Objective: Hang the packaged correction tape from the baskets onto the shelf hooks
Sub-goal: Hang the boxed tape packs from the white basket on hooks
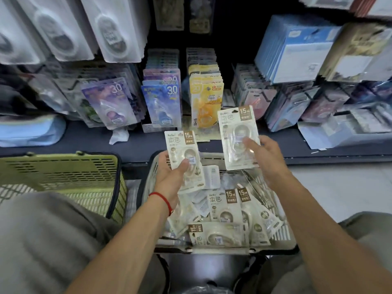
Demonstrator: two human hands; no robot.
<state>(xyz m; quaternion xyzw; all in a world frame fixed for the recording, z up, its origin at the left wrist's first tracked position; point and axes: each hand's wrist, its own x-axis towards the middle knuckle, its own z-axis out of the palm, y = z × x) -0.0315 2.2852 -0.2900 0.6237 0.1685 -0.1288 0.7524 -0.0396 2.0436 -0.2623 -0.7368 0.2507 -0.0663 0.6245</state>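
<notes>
My right hand (265, 153) pinches one upright pack (238, 136), nearest the hooks above; left hand (169, 177) grips another (183, 158).

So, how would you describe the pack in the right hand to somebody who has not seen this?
Find the white basket full of cream packs in front of the shelf. Two packs are held above it; this pack is in the right hand. It is the higher one, its top overlapping the yellow packs on the shelf.
</notes>
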